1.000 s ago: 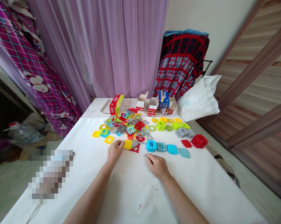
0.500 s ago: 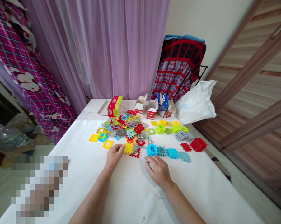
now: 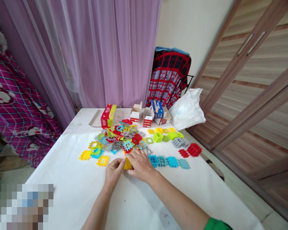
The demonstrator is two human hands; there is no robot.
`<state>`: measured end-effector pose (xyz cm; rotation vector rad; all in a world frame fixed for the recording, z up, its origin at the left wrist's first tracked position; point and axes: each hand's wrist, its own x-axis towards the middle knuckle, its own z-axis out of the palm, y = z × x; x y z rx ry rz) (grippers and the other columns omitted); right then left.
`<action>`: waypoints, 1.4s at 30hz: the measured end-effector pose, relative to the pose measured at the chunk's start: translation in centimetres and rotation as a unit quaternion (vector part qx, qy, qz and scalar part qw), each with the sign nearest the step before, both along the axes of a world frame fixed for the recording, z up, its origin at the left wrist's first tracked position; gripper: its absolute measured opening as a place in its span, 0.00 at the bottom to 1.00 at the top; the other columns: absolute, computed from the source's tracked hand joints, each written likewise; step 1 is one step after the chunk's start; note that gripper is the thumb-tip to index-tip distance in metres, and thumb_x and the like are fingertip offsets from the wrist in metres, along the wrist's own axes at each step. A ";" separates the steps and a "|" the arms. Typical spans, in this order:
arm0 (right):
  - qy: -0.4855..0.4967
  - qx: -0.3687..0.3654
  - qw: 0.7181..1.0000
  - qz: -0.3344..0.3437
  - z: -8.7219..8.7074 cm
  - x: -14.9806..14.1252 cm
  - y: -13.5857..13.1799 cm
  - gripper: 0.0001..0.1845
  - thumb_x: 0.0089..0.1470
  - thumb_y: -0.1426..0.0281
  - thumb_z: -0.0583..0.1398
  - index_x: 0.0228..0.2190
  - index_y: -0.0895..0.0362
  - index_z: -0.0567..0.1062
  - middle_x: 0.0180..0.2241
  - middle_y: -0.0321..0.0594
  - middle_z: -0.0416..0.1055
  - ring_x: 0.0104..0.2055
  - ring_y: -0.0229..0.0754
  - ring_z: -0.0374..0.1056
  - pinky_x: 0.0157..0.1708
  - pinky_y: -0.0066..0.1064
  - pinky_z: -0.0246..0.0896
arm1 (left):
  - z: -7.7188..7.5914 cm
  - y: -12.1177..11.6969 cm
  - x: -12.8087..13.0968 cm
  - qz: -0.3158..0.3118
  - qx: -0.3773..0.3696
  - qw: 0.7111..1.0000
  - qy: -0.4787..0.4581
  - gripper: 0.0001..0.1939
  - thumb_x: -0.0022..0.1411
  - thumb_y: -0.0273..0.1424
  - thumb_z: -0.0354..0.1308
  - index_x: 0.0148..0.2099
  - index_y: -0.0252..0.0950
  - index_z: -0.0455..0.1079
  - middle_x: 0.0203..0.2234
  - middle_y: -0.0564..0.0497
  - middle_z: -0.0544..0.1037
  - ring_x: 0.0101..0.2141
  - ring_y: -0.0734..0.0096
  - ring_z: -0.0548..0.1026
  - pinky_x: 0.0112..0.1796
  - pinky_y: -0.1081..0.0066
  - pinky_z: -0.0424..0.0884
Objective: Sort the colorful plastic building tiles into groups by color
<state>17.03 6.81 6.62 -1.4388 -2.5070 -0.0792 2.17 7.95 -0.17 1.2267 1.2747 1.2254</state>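
My left hand (image 3: 114, 171) is closed, with thumb and forefinger pinching the left edge of a flat yellow interlocking tile (image 3: 128, 164). From the other side my right hand (image 3: 141, 165) reaches over the same tile, fingers at its far edge and thumb at its near edge. Part of the tile and a bit of red beneath are hidden by the right hand. Just beyond both hands lies a mixed heap of tiles (image 3: 110, 145) in red, grey, blue, green and yellow. Right of the right hand runs a row of blue tiles (image 3: 173, 161).
Yellow, green (image 3: 158, 137), grey (image 3: 177, 142) and red tiles (image 3: 194, 149) lie grouped by colour on the right. Behind stand open small boxes (image 3: 147, 120), a red and green box (image 3: 108, 115), a blue box (image 3: 157, 109) and a white plastic bag (image 3: 188, 110).
My right hand has moved left and forward from the bare cloth onto the yellow tile. The left hand keeps its pinch at the tile's left edge. The view has turned to the right.
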 end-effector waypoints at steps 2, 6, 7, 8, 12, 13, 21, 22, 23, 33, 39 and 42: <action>0.001 -0.003 1.000 0.001 -0.2 -0.1 0.1 0.21 0.48 0.60 0.64 0.43 0.53 0.70 0.40 0.40 0.71 0.44 0.48 0.61 0.42 0.38 0.52 | -0.2 0.1 0.0 0.001 -0.001 1.000 0.002 0.24 0.47 0.54 0.60 0.25 0.36 0.70 0.12 0.58 0.64 0.16 0.78 0.61 0.17 0.77 0.56; 0.009 -0.001 1.000 0.005 -0.3 0.0 0.3 0.22 0.47 0.60 0.65 0.44 0.52 0.71 0.41 0.39 0.70 0.44 0.47 0.62 0.41 0.37 0.53 | -0.1 0.0 -0.1 0.008 0.005 1.000 0.004 0.26 0.49 0.56 0.57 0.27 0.35 0.72 0.13 0.57 0.66 0.15 0.78 0.63 0.18 0.77 0.60; 0.013 0.003 1.000 0.003 -0.2 0.3 0.6 0.22 0.47 0.61 0.65 0.45 0.52 0.70 0.41 0.40 0.70 0.44 0.47 0.62 0.42 0.36 0.54 | 0.0 -0.1 -0.1 0.015 0.009 1.000 0.005 0.27 0.51 0.57 0.55 0.28 0.35 0.73 0.14 0.56 0.67 0.15 0.77 0.63 0.18 0.76 0.61; 0.017 0.008 1.000 -0.003 0.0 0.7 1.0 0.23 0.48 0.61 0.64 0.46 0.52 0.70 0.42 0.40 0.70 0.44 0.47 0.63 0.42 0.36 0.54 | 0.1 -0.1 -0.2 0.024 0.015 1.000 0.005 0.28 0.52 0.57 0.53 0.29 0.35 0.74 0.16 0.55 0.69 0.15 0.77 0.64 0.18 0.76 0.62; 0.006 0.011 0.998 -0.063 1.7 4.2 3.9 0.25 0.49 0.61 0.63 0.49 0.54 0.69 0.44 0.43 0.70 0.46 0.47 0.64 0.44 0.36 0.56 | 0.2 -0.3 -0.2 0.042 0.028 0.999 0.007 0.31 0.55 0.58 0.50 0.32 0.34 0.75 0.20 0.53 0.71 0.16 0.78 0.65 0.18 0.75 0.62; -0.007 0.009 0.996 -0.086 2.3 5.3 4.9 0.27 0.49 0.61 0.63 0.50 0.55 0.69 0.44 0.44 0.70 0.46 0.48 0.64 0.44 0.36 0.56 | 0.2 -0.3 -0.2 0.041 0.027 0.999 0.006 0.31 0.56 0.58 0.50 0.31 0.34 0.75 0.20 0.53 0.70 0.16 0.78 0.65 0.18 0.75 0.62; -0.185 -0.028 0.963 -0.193 4.4 11.6 13.4 0.23 0.47 0.69 0.64 0.47 0.58 0.72 0.48 0.50 0.70 0.51 0.52 0.61 0.49 0.40 0.51 | 0.0 -0.3 -0.2 0.059 0.024 0.998 -0.004 0.30 0.57 0.57 0.49 0.30 0.34 0.75 0.17 0.53 0.69 0.16 0.76 0.66 0.19 0.75 0.63; -0.197 -0.040 0.961 -0.189 4.1 11.7 14.2 0.23 0.47 0.70 0.64 0.47 0.58 0.72 0.48 0.50 0.69 0.52 0.52 0.60 0.50 0.40 0.50 | 0.0 -0.3 -0.2 0.061 0.022 0.998 -0.007 0.30 0.57 0.57 0.49 0.30 0.34 0.75 0.17 0.53 0.69 0.17 0.75 0.66 0.19 0.75 0.62; -0.205 -0.052 0.960 -0.185 3.8 11.7 15.0 0.23 0.47 0.71 0.64 0.47 0.58 0.72 0.49 0.50 0.69 0.52 0.51 0.60 0.50 0.40 0.50 | 0.0 -0.4 -0.2 0.065 0.021 0.998 -0.011 0.30 0.57 0.57 0.49 0.30 0.34 0.75 0.16 0.53 0.69 0.17 0.75 0.66 0.18 0.75 0.62; -0.207 -0.118 0.959 -0.154 0.7 9.3 19.7 0.20 0.53 0.79 0.56 0.47 0.57 0.74 0.53 0.51 0.67 0.58 0.51 0.57 0.57 0.43 0.46 | -0.1 -0.3 -0.2 0.064 0.017 0.998 -0.007 0.30 0.58 0.57 0.49 0.30 0.34 0.75 0.18 0.52 0.69 0.17 0.75 0.66 0.18 0.75 0.61; -0.188 -0.168 0.963 -0.095 0.1 8.8 21.1 0.21 0.46 0.71 0.64 0.45 0.54 0.75 0.48 0.47 0.72 0.51 0.50 0.66 0.48 0.35 0.59 | -0.1 -0.4 -0.1 0.064 0.012 0.998 0.000 0.30 0.58 0.57 0.49 0.30 0.34 0.74 0.18 0.53 0.69 0.17 0.75 0.66 0.18 0.75 0.61; -0.175 -0.177 0.965 -0.078 0.0 9.1 21.8 0.25 0.45 0.70 0.65 0.48 0.51 0.73 0.48 0.43 0.72 0.49 0.47 0.68 0.46 0.32 0.61 | -0.2 -0.4 -0.1 0.062 0.009 0.998 0.012 0.30 0.58 0.57 0.48 0.30 0.34 0.74 0.18 0.52 0.69 0.18 0.75 0.66 0.18 0.75 0.61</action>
